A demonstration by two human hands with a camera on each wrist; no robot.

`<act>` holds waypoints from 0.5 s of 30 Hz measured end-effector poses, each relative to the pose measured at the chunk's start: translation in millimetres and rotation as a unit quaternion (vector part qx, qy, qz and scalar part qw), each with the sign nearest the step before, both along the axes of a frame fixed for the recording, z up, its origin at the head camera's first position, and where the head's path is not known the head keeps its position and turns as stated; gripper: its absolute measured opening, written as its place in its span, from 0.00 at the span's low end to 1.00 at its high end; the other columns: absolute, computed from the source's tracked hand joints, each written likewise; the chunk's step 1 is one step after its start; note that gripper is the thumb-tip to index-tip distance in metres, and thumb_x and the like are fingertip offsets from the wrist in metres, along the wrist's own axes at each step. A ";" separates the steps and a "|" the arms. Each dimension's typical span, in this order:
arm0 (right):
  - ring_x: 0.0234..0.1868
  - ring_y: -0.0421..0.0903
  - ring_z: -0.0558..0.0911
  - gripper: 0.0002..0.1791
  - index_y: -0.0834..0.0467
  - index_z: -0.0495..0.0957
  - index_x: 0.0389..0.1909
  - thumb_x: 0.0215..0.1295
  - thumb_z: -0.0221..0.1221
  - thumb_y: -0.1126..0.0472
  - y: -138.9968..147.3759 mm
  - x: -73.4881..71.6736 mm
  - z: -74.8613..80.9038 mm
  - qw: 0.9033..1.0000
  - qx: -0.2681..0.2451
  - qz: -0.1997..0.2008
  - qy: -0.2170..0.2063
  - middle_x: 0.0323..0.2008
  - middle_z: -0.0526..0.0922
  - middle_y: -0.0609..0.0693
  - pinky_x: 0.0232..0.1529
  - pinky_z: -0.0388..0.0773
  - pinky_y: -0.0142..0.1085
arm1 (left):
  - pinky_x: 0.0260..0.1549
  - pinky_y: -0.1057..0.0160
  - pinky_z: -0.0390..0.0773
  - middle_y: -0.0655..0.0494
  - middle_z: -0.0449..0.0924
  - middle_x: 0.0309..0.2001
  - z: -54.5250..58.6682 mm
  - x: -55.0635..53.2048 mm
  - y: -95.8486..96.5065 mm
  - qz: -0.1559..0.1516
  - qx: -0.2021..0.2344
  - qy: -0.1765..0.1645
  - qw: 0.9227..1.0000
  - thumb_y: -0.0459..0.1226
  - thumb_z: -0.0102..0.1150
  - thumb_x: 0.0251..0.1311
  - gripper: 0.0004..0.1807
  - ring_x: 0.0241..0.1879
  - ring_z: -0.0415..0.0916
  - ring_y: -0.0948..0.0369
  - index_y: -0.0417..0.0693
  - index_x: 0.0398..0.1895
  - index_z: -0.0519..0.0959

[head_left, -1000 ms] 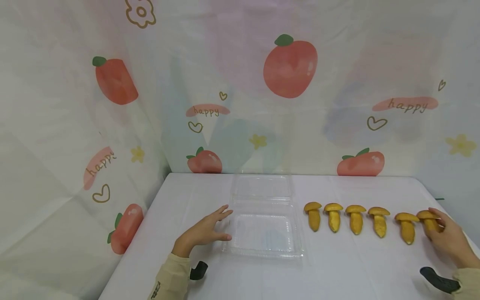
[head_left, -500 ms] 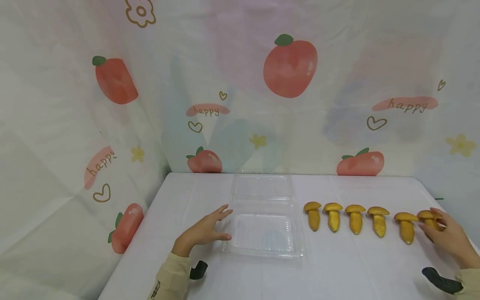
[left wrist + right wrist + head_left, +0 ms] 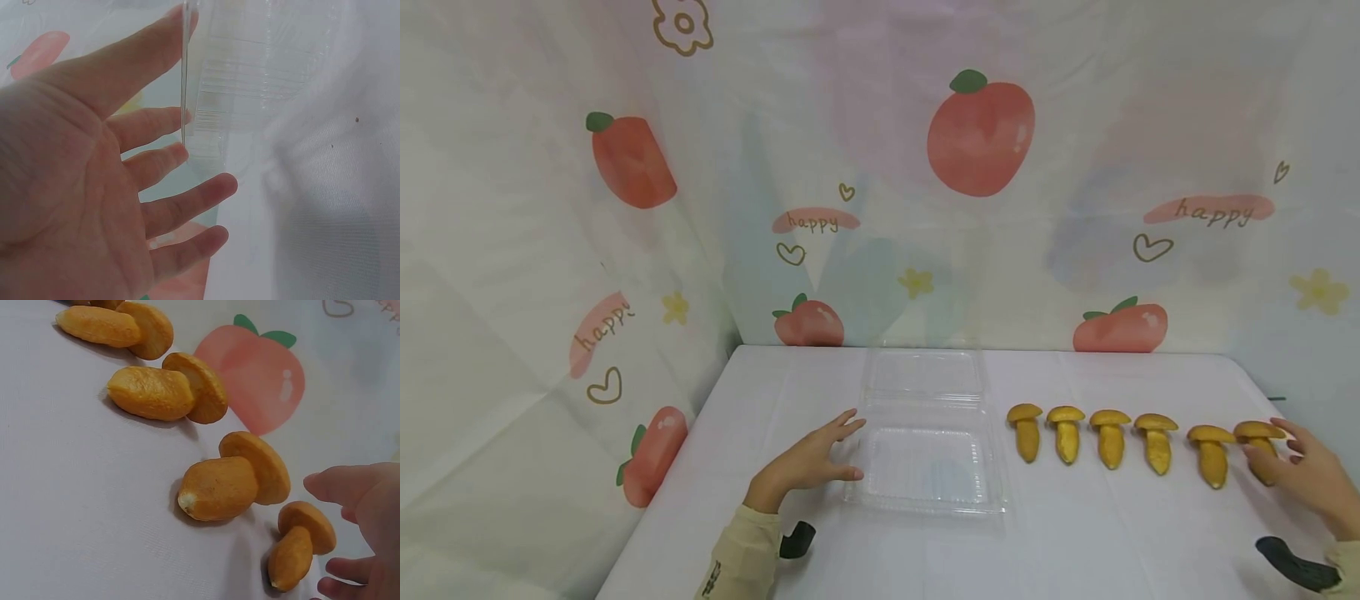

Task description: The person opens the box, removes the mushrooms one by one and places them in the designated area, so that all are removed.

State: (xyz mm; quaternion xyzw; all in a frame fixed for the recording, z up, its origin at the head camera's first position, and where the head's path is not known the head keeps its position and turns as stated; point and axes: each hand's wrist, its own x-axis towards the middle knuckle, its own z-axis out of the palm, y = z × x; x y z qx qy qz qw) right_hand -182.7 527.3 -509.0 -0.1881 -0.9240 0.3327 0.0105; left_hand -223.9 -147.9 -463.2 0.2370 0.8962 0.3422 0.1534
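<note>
A clear plastic clamshell box [image 3: 925, 505] lies opened out on the table, its lid [image 3: 925, 373] tilted back behind the base. Beside its left edge, the left hand [image 3: 805, 462] reaches with fingers spread; in the left wrist view the thumb and fingertips come right at the thin plastic edge [image 3: 184, 75]. To the right of the box, several yellow-brown mushrooms stand in a row, caps toward the back. At the rightmost mushroom [image 3: 1258, 431], the right hand [image 3: 1311, 479] has its fingers parted around the right side. A gap shows between thumb and neighbouring mushroom [image 3: 219, 487] in the right wrist view.
A white cloth covers the table [image 3: 1075, 542]. Behind it and on the left hangs a printed curtain [image 3: 880, 125] with fruit and "happy" designs. A black curved piece [image 3: 797, 540] sits under the left wrist, another [image 3: 1297, 567] under the right.
The right hand has drawn slightly to the right, its fingers loosening from the rightmost mushroom, which now shows more fully. The left hand and the box have stayed put.
</note>
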 end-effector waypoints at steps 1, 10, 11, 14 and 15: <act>0.64 0.83 0.50 0.47 0.74 0.33 0.75 0.79 0.46 0.45 -0.1 0.5 1.3 1.000 0.000 -0.002 -0.003 0.70 0.38 0.85 0.60 0.60 0.78 | 0.72 0.34 0.59 0.45 0.49 0.82 -0.2 0.1 0.0 0.001 -0.001 0.001 1.000 0.44 0.72 0.60 0.46 0.79 0.52 0.41 0.46 0.78 0.60; 0.68 0.85 0.48 0.51 0.71 0.35 0.77 0.76 0.46 0.37 43.7 -20.6 -33.5 0.999 0.036 -0.009 0.020 0.73 0.35 0.82 0.60 0.57 0.78 | 0.73 0.34 0.59 0.46 0.48 0.82 0.6 0.1 0.5 0.004 -0.007 0.002 1.000 0.44 0.72 0.60 0.46 0.79 0.51 0.42 0.46 0.78 0.60; 0.68 0.85 0.49 0.51 0.70 0.35 0.77 0.77 0.46 0.38 52.3 -26.0 -41.2 0.999 0.045 -0.011 0.024 0.73 0.36 0.82 0.59 0.58 0.78 | 0.73 0.35 0.59 0.46 0.49 0.82 0.7 0.2 0.5 0.005 -0.007 0.002 1.000 0.44 0.72 0.60 0.46 0.79 0.51 0.42 0.46 0.78 0.60; 0.69 0.84 0.47 0.53 0.67 0.35 0.79 0.74 0.49 0.35 65.6 -32.5 -50.0 0.998 0.044 -0.006 0.033 0.75 0.34 0.79 0.59 0.56 0.79 | 0.73 0.35 0.59 0.46 0.49 0.82 0.4 0.1 0.7 0.003 -0.009 0.004 1.000 0.44 0.72 0.60 0.46 0.79 0.51 0.42 0.47 0.78 0.60; 0.67 0.85 0.49 0.52 0.68 0.36 0.78 0.75 0.48 0.36 64.8 -32.7 -48.5 0.998 0.053 -0.003 0.041 0.74 0.36 0.80 0.58 0.57 0.79 | 0.73 0.35 0.59 0.46 0.49 0.82 0.2 0.4 0.8 0.002 -0.009 0.003 1.000 0.44 0.72 0.60 0.46 0.79 0.51 0.42 0.46 0.78 0.60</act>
